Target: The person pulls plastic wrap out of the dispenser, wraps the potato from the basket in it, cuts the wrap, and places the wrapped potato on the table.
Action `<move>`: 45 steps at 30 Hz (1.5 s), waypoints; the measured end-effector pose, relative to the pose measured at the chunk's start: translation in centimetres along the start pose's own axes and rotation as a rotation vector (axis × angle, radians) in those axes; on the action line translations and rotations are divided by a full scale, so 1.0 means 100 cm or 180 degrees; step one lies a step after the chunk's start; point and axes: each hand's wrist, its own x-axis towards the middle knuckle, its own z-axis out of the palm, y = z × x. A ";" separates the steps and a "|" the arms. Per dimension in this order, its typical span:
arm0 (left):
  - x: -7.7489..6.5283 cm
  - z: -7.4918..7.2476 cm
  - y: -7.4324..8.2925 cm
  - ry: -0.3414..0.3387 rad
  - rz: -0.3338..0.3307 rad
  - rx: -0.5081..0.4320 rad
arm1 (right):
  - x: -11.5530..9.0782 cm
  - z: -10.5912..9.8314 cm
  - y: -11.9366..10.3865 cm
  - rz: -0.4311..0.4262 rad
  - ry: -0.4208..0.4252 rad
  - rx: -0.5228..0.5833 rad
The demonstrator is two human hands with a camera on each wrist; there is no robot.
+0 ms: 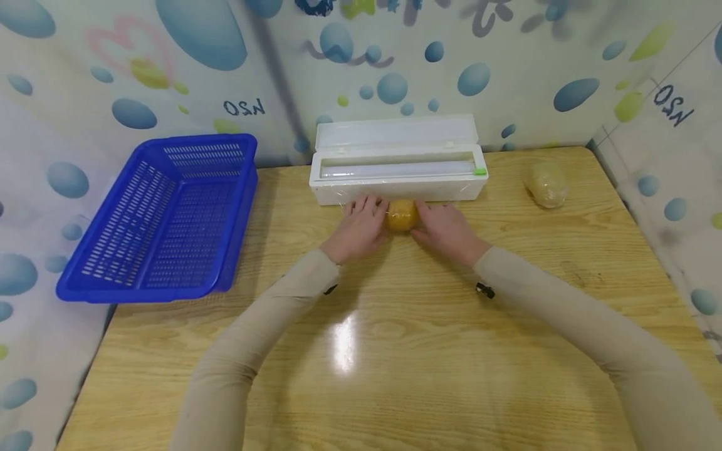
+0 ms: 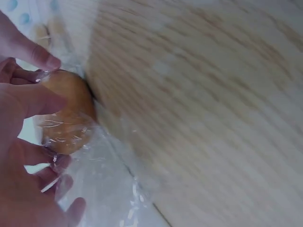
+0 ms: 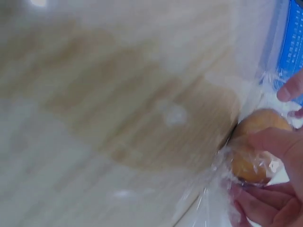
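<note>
Fruit, round and orange (image 1: 401,216), sits between my two hands on the wooden table (image 1: 395,363), right at the front of a white box (image 1: 400,191). My left hand (image 1: 361,228) grips it from one side, thumb laid across its skin; my right hand (image 1: 448,233) grips it from the other, thumb and fingers around it. Clear film (image 2: 102,179) clings over the fruit and spreads in creases past my left fingers. The wrist views are blurred, so I can't be sure how my fingertips sit beneath it. The box's lid (image 1: 397,133) is tipped back, showing a film roll (image 1: 395,170) inside and a green tab (image 1: 480,171) at its right end. Well off to my right lies a pale, film-wrapped lump (image 1: 547,185); to my left stands a blue basket (image 1: 141,293).
</note>
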 end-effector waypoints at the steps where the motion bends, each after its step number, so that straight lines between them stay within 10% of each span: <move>1: 0.000 0.001 -0.001 -0.0020 0.0013 -0.0002 | 0.001 0.000 0.001 -0.0001 0.0009 0.0076; 6: 0.001 0.007 -0.010 0.0002 0.0039 -0.0218 | 0.005 0.003 0.009 -0.0082 -0.0021 0.0294; 15: 0.002 0.005 -0.021 0.0654 0.0242 -0.0591 | 0.001 0.005 0.016 -0.0390 0.0092 0.0196; 35: 0.025 0.000 -0.010 -0.0209 -0.0373 -0.0561 | 0.008 -0.001 0.013 0.0073 -0.0190 0.0818; 45: 0.018 -0.008 0.008 -0.0304 -0.0823 -0.0596 | 0.004 -0.006 0.014 0.0160 -0.0261 0.0997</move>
